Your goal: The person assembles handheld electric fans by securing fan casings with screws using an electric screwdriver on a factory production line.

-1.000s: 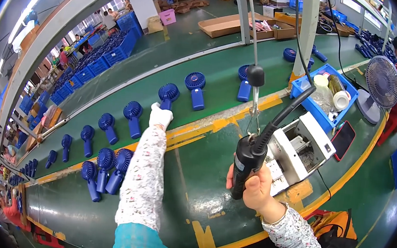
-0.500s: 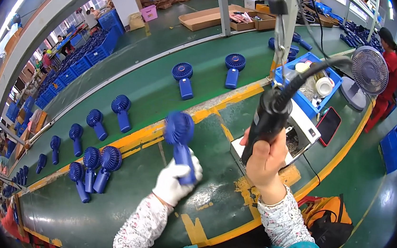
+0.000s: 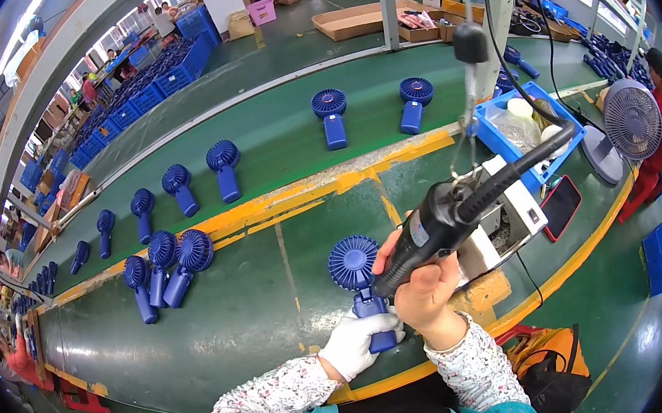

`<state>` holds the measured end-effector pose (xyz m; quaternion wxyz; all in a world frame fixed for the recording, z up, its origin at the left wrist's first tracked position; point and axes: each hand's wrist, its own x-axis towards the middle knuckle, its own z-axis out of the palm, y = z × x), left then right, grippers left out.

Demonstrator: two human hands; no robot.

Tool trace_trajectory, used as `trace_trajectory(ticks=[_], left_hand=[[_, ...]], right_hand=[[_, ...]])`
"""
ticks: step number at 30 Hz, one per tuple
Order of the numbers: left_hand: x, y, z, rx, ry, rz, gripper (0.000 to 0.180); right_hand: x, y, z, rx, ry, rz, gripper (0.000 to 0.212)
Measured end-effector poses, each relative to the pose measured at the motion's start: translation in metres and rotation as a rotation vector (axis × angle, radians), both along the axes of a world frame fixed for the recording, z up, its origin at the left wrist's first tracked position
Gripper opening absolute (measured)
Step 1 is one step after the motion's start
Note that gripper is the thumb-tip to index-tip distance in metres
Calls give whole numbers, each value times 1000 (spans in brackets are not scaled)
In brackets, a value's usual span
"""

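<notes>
A blue handheld fan (image 3: 353, 263) lies near the front edge of the green bench, gripped around its handle by my gloved left hand (image 3: 358, 340). My bare right hand (image 3: 424, 293) is wrapped around a black electric screwdriver (image 3: 433, 224), hung from a metal wire with a thick cable at its top. The screwdriver tilts down to the left, its lower end at the neck of the fan. Its bit is hidden, so I cannot tell whether it touches a screw. Three more blue fans (image 3: 194, 251) stand close together on the bench to the left.
Several blue fans (image 3: 330, 104) lie spaced along the green conveyor belt (image 3: 274, 133) beyond the bench. To the right are a white box (image 3: 517, 216), a blue crate (image 3: 537, 178) of small parts, a red-edged tablet (image 3: 561, 209) and a grey desk fan (image 3: 632, 120). A person in red stands behind it.
My left hand has moved right and nearer with the blue fan, which was blurred before. My right hand has tilted the screwdriver and brought it down to the fan's neck.
</notes>
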<state>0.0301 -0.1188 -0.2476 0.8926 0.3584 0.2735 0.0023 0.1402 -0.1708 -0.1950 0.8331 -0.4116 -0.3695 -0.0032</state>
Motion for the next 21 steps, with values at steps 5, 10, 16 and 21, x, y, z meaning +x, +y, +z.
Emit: trace_trajectory(ticks=[5,10,16,21], left_hand=[[-4,-6,-16,133,-40,96,18],[-10,0,-11,1409,-265,-200,22],[-10,3,-10,1380,-386,-205,17],[0,5,-9,-249,-21,-25,20]], right_hand=[[2,3,-14,-18,-63,-73,55],[-3,0,-27,-173,-97,10,63],[1,0,-23,-208,-84,83,65],[4,-7,-23,-229,-50,92,70]])
